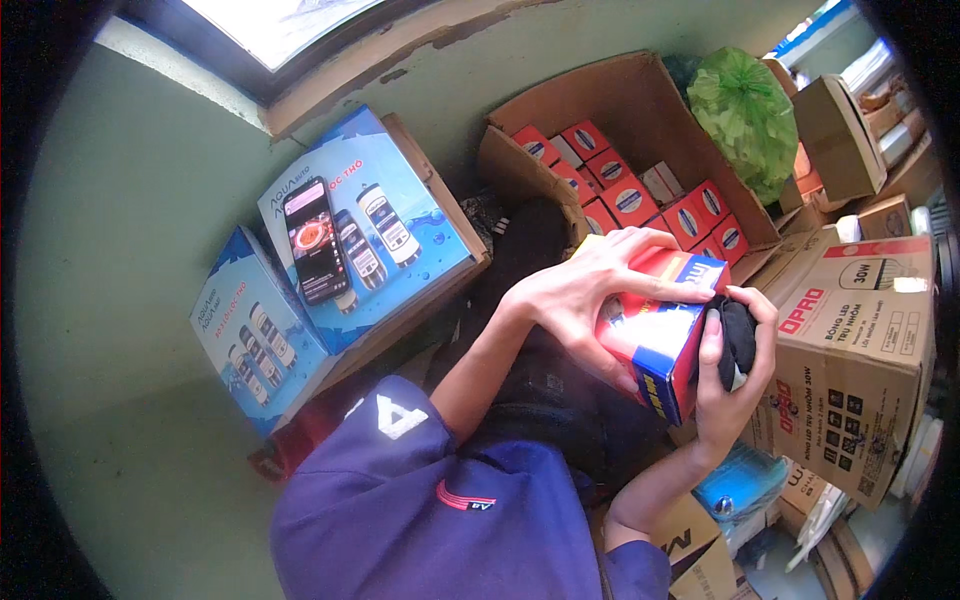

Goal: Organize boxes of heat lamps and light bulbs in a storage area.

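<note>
My left hand [592,292] grips a red, blue and white cardboard box [660,330] across its top and side, with the fingers spread. My right hand [731,360] is closed around a bundled black item [733,341], perhaps cloth, held against the right end of this box. What the black item is cannot be told. Just beyond my hands, a large open carton [705,135] holds several small red boxes [630,201] with white and blue oval marks. Parts of both palms are hidden.
At left, a phone [313,240] with a lit screen lies on a blue water-filter box [420,202], beside a similar box [255,330]. A green plastic bag [742,120] stands behind the open carton. A brown LED-bulb carton [840,375] is at right, above a blue wrapped pack [742,480].
</note>
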Demonstrator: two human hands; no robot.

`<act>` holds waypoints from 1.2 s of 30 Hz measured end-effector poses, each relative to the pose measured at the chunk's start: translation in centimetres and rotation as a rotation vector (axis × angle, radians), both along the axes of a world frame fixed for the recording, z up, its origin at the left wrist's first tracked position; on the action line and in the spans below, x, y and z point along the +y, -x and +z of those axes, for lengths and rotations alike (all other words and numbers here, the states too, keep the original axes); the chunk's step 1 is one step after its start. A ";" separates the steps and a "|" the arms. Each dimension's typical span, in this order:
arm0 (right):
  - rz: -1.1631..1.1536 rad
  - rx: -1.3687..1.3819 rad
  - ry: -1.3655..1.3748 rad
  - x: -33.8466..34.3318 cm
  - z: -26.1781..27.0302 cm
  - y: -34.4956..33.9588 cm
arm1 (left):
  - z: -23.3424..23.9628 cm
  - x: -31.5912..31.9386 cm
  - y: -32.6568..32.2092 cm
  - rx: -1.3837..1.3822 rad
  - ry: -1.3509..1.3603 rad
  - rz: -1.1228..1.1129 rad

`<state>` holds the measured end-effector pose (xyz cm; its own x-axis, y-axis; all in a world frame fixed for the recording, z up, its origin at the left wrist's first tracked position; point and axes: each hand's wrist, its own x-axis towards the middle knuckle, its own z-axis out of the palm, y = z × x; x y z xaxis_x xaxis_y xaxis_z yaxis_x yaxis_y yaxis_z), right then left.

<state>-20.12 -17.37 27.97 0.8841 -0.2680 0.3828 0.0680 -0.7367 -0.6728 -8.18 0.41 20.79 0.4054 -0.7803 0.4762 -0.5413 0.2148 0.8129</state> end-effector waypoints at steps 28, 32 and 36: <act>-0.007 -0.027 0.014 0.7 0.1 0.0 | 0.0 0.3 -0.1 0.004 0.006 -0.003; -0.004 -0.029 0.018 0.7 0.1 -0.1 | 0.0 0.3 -0.2 0.001 -0.004 -0.007; -0.001 -0.031 0.023 0.8 0.1 -0.1 | 0.1 0.4 -0.2 0.003 -0.006 -0.008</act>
